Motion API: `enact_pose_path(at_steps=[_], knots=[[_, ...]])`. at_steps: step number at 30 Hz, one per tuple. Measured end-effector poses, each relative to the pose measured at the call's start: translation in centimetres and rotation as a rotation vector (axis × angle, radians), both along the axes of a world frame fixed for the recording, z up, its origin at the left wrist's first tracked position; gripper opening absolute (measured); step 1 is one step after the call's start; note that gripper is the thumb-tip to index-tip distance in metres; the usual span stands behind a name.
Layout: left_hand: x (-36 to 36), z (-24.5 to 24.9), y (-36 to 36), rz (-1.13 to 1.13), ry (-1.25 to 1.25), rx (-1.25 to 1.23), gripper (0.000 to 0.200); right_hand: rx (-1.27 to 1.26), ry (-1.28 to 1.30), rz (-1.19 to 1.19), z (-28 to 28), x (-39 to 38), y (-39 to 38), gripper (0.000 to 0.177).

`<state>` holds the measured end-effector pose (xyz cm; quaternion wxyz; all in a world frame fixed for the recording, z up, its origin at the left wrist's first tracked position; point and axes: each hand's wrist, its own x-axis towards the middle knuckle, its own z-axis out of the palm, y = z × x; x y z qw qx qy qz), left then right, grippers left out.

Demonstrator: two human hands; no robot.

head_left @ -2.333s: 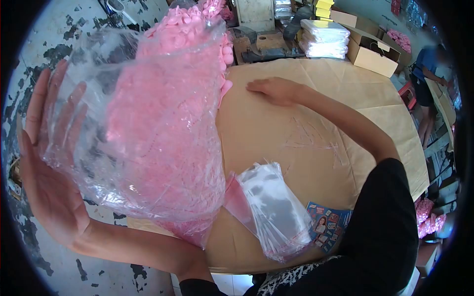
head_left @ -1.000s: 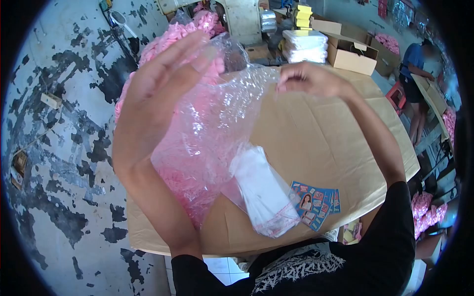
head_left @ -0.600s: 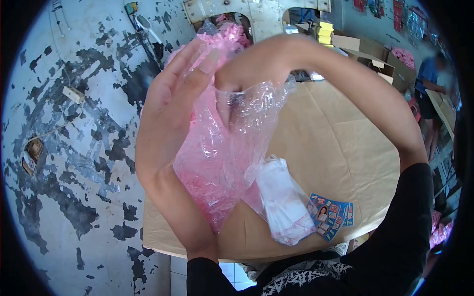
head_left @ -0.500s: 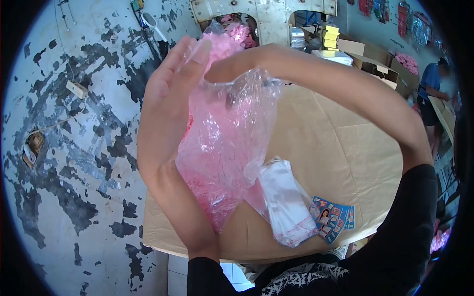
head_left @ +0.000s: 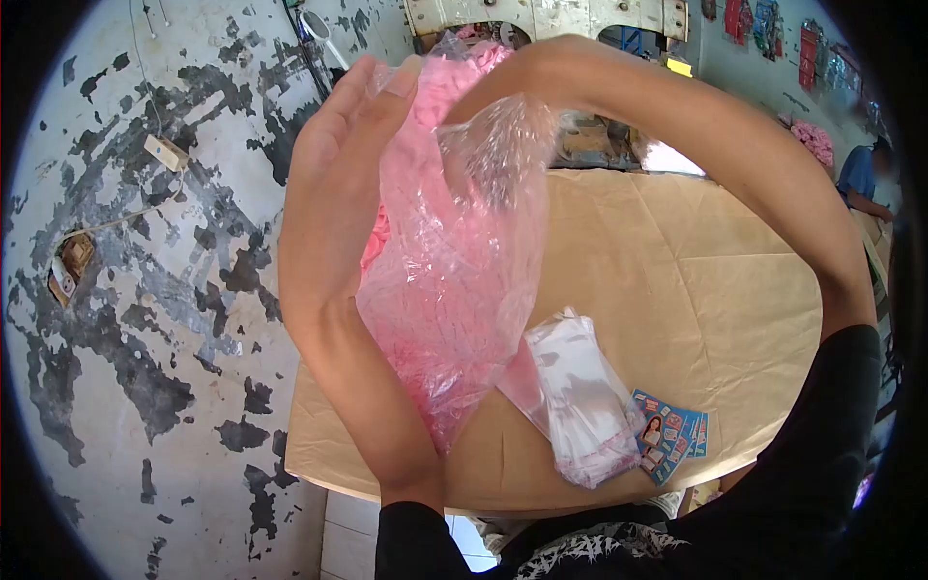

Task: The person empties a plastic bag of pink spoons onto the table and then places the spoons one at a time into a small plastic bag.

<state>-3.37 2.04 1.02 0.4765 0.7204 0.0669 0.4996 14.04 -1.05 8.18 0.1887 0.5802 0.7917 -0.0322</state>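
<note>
A large clear plastic bag (head_left: 440, 319) full of pink, crinkled soft material leans on the brown-covered table. My left hand (head_left: 353, 145) curls around its upper left side, thumb pressed against the plastic. My right arm arches over from the right, and my right hand (head_left: 474, 104) reaches down at the bag's upper part. Plastic and the pink contents hide the right fingers. Beside the bag's lower right lies a stack of clear plastic sleeves (head_left: 587, 401). Blue printed cards (head_left: 669, 435) are fanned out next to the sleeves, partly touching them.
Brown paper covers the table (head_left: 677, 280). A wall with peeling paint (head_left: 184, 319) stands close on the left. At the back is a worn whitish metal frame (head_left: 551, 14). Another person (head_left: 858, 179) in blue is at the far right, and packets hang on the back wall.
My right forearm and wrist have risen relative to the table. My left hand keeps its hold on the bag. The view has shifted, so the table things appear slightly farther right.
</note>
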Motion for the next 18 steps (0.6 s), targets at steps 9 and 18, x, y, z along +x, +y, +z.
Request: enact_pose_path(at_steps=[9,18], knots=[[1.4,-0.1,-0.4,-0.071,0.037,0.033,0.072,0.025,0.009,-0.127,-0.1,0.7,-1.4,0.050],[1.0,-0.1,-0.8,-0.055,0.061,-0.035,0.072,-0.007,0.127,0.090,-0.3,1.4,1.1,0.065]])
